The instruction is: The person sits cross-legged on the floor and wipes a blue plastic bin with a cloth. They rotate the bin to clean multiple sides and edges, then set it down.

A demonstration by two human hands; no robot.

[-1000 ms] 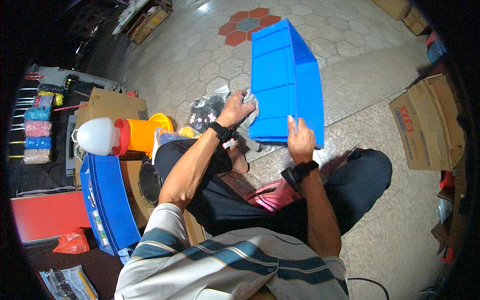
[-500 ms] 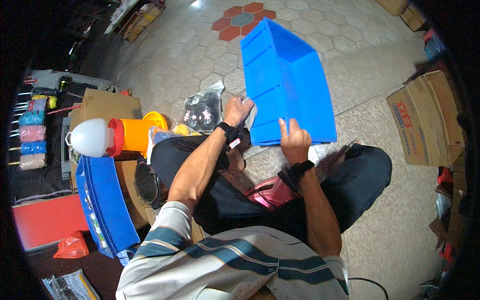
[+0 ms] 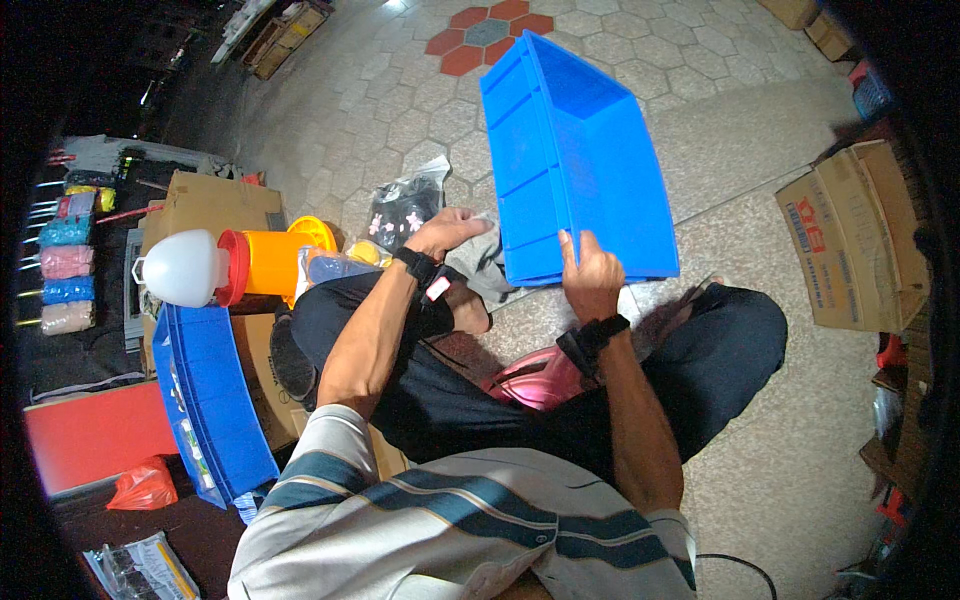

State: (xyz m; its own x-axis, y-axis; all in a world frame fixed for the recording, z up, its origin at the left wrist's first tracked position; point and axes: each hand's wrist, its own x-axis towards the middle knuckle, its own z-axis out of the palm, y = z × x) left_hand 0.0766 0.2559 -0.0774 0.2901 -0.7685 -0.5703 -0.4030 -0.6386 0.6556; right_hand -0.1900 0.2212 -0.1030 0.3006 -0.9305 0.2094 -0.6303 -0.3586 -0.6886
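A blue plastic bin point(image 3: 535, 185) stands tilted in front of me, its hollow side turned to the right. My right hand point(image 3: 594, 277) grips its near edge, with the thumb along the outer wall. To the left of the bin, my left hand point(image 3: 446, 233) is closed on a grey cloth point(image 3: 482, 265), which hangs down beside the bin's left wall. Just beyond that hand lies a clear bag point(image 3: 405, 210) with a black item bearing pink flower shapes.
At left are a yellow and red container with a white dome point(image 3: 183, 268), another blue bin point(image 3: 215, 400) and a cardboard box point(image 3: 215, 215). Another cardboard box point(image 3: 860, 245) stands at right. A pink object point(image 3: 540, 380) lies between my legs on the tiled floor point(image 3: 760, 440).
My left hand has moved left and slightly nearer, away from the bin's wall, drawing the grey cloth with it. The right hand keeps its grip; the bin has barely shifted.
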